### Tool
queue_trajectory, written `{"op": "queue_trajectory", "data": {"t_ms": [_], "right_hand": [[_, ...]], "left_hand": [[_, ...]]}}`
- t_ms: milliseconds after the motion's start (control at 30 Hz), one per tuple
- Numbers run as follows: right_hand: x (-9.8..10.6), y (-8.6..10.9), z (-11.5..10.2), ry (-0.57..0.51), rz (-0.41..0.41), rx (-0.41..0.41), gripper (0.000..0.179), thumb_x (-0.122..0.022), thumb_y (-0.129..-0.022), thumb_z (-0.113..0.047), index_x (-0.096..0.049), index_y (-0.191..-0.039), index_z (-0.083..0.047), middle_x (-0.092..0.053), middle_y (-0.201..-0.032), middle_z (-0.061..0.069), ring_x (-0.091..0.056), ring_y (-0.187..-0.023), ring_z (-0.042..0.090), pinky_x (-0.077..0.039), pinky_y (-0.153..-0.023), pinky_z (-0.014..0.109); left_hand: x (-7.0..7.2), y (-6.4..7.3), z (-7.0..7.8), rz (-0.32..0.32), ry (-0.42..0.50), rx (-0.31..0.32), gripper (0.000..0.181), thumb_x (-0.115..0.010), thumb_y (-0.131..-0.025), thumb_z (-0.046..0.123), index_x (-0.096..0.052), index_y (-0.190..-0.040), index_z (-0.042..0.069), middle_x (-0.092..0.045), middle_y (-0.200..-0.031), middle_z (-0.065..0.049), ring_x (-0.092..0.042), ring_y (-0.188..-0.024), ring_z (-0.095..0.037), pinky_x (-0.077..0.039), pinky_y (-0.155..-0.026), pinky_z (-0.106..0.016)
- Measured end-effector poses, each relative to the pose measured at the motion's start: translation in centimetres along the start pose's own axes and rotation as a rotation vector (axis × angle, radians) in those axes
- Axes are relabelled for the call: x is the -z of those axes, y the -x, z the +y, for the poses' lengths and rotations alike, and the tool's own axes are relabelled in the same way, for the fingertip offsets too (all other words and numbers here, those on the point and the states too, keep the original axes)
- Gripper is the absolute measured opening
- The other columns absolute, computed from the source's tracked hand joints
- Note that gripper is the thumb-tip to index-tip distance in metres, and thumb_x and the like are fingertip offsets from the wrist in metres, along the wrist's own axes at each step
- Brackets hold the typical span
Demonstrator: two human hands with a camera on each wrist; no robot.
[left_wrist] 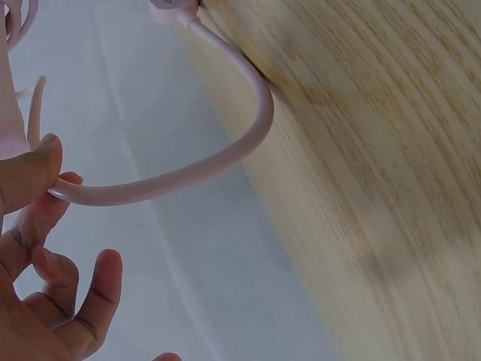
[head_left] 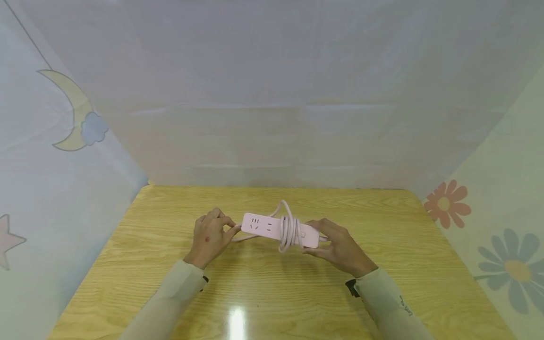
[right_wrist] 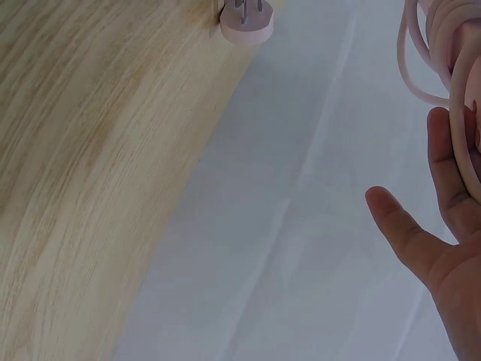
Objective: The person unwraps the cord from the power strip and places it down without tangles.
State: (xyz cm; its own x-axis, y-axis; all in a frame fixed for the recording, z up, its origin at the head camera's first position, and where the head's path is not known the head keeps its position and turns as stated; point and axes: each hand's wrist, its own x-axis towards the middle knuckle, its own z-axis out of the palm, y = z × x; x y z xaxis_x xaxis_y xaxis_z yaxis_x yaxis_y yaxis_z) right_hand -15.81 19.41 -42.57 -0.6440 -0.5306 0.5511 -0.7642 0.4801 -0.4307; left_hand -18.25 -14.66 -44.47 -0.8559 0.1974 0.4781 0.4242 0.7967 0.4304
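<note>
A pink power strip [head_left: 262,225] is held above the table, its cord [head_left: 289,231] wound several times round the middle near the switch. My right hand [head_left: 340,245] grips the strip's right end between thumb and fingers. At the other end, my left hand [head_left: 210,238] pinches the loose cord between thumb and index finger; in the left wrist view the cord [left_wrist: 173,180] curves from that pinch to the plug [left_wrist: 171,9]. The right wrist view shows the plug's [right_wrist: 248,26] metal prongs, with the plug low by the wooden surface.
The wooden table [head_left: 272,293] spreads beneath both hands. A pale sheet [head_left: 272,141] rises behind its far edge. Printed cloth walls stand at both sides, with a moon [head_left: 72,113] on the left and flowers [head_left: 446,203] on the right.
</note>
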Motion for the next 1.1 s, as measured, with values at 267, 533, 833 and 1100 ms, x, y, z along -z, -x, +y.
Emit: {"op": "queue_trajectory", "data": {"t_ms": [267,533,833,1100], "right_hand": [[-0.11,0.18,0.11,0.002,-0.007,0.002,0.064,-0.09,-0.072,-0.016,-0.062,-0.129,-0.01,-0.067,-0.115,0.0,-0.064,-0.098,0.015,-0.057,-0.075,0.034],[-0.23,0.17,0.14,-0.02,-0.009,0.013,0.063,-0.09,-0.072,-0.014,-0.063,-0.129,-0.01,-0.066,-0.115,0.0,-0.064,-0.098,0.014,-0.057,-0.077,0.035],[-0.34,0.15,0.09,-0.028,-0.004,0.026,0.063,-0.09,-0.071,-0.013,-0.063,-0.129,-0.01,-0.066,-0.112,0.0,-0.064,-0.096,0.013,-0.057,-0.076,0.034],[-0.36,0.14,-0.07,-0.026,-0.014,0.034,0.063,-0.089,-0.073,-0.013,-0.063,-0.13,-0.011,-0.066,-0.112,-0.001,-0.063,-0.094,0.012,-0.056,-0.073,0.032]], "left_hand": [[-0.05,0.08,0.08,0.026,-0.004,0.011,0.02,-0.085,-0.082,0.024,-0.076,-0.079,0.006,-0.06,-0.081,-0.006,-0.051,-0.066,-0.017,-0.042,-0.091,-0.062],[-0.07,0.24,0.12,0.043,-0.008,0.012,0.021,-0.084,-0.083,0.023,-0.075,-0.08,0.004,-0.059,-0.079,-0.007,-0.05,-0.065,-0.018,-0.043,-0.091,-0.062],[-0.05,0.45,0.23,0.043,-0.01,0.035,0.021,-0.084,-0.083,0.023,-0.075,-0.081,0.004,-0.058,-0.078,-0.004,-0.049,-0.065,-0.016,-0.042,-0.091,-0.061],[-0.05,0.55,0.21,0.038,-0.013,0.056,0.021,-0.083,-0.085,0.023,-0.074,-0.081,0.004,-0.059,-0.078,-0.005,-0.053,-0.067,-0.019,-0.039,-0.095,-0.064]]}}
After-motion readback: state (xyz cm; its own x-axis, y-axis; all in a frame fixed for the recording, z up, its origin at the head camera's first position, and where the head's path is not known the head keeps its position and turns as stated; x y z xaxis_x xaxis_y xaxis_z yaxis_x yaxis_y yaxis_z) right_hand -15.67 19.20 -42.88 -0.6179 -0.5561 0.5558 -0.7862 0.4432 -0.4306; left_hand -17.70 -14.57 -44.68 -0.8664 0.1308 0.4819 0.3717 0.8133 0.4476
